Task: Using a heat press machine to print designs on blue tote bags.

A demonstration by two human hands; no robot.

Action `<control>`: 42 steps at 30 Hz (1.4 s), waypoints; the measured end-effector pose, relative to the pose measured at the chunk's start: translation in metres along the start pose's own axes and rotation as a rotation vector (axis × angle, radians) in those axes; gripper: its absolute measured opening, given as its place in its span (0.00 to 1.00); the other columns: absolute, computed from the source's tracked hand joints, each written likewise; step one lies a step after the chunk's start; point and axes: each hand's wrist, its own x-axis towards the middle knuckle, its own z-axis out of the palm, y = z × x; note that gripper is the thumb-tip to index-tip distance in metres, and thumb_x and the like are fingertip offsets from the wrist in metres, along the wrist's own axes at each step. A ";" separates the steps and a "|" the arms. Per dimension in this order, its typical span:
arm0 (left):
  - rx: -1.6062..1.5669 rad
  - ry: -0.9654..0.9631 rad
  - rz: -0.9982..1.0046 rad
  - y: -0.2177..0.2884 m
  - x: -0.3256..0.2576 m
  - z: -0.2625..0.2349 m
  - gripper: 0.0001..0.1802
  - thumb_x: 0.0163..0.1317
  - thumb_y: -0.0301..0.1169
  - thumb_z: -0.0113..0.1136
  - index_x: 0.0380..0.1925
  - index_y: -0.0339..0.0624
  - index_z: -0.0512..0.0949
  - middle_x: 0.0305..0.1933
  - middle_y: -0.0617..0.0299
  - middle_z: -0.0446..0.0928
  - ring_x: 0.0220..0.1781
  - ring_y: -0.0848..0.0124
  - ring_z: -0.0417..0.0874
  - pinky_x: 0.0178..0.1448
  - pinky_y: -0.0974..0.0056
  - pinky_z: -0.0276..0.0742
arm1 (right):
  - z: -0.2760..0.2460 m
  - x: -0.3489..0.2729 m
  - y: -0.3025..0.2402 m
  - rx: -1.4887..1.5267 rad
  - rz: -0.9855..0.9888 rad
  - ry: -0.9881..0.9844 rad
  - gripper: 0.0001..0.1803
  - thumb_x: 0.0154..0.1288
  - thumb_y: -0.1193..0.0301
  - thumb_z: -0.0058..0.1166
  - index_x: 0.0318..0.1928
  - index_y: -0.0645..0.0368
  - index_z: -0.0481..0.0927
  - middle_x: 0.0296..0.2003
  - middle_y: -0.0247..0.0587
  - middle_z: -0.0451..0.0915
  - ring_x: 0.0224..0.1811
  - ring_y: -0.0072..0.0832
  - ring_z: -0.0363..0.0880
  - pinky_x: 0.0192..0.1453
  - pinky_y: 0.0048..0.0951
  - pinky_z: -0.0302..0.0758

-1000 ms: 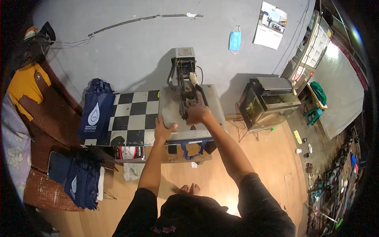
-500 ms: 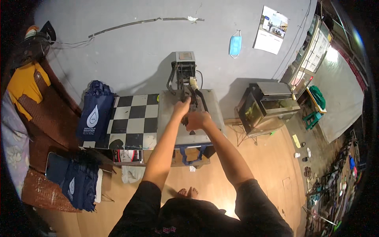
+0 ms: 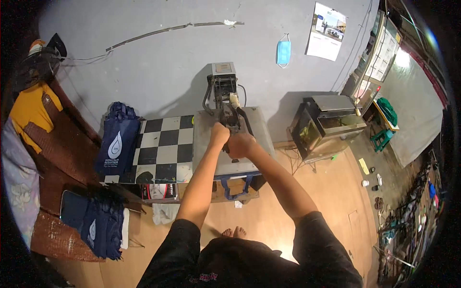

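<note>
The press handle [image 3: 229,121] stands over the grey platen [image 3: 204,144] of the heat press [image 3: 223,84] by the wall. Your left hand [image 3: 219,134] and right hand [image 3: 240,145] both grip it, fingers closed. A checkered table [image 3: 161,149] adjoins left, bearing a blue bag [image 3: 116,144].

Heat press [image 3: 225,120]: matt grey metal plate, dull black metal lever under my left hand [image 3: 219,133] and right hand [image 3: 240,144]. Table left of it [image 3: 158,153]: glossy black-and-white chequered top. Navy bag [image 3: 116,144] on its far left: soft matt cloth, as is the folded stack [image 3: 98,225] nearer me. Floor [image 3: 269,216]: smooth, shiny wood-toned. Far wall [image 3: 158,67]: rough matt grey. Calendar [image 3: 327,31]: paper.
</note>
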 end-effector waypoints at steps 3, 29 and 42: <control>-0.006 -0.031 0.023 -0.007 -0.004 0.003 0.16 0.64 0.30 0.54 0.42 0.24 0.78 0.45 0.30 0.80 0.50 0.37 0.81 0.52 0.45 0.78 | 0.011 0.000 0.001 0.067 0.002 0.045 0.16 0.55 0.62 0.56 0.42 0.55 0.87 0.45 0.48 0.86 0.49 0.42 0.85 0.54 0.41 0.80; -0.054 0.060 -0.499 -0.199 -0.050 -0.012 0.62 0.53 0.79 0.43 0.47 0.15 0.78 0.53 0.23 0.75 0.63 0.37 0.74 0.68 0.49 0.67 | 0.010 -0.005 -0.005 0.072 0.051 0.059 0.18 0.51 0.64 0.54 0.39 0.59 0.87 0.42 0.53 0.86 0.48 0.44 0.86 0.53 0.40 0.81; -0.103 0.022 -0.461 -0.199 -0.049 -0.015 0.58 0.53 0.78 0.44 0.50 0.25 0.80 0.54 0.28 0.76 0.63 0.40 0.75 0.68 0.49 0.68 | 0.010 -0.010 -0.006 0.073 0.061 0.112 0.17 0.52 0.63 0.55 0.39 0.58 0.87 0.42 0.52 0.86 0.48 0.44 0.86 0.53 0.41 0.81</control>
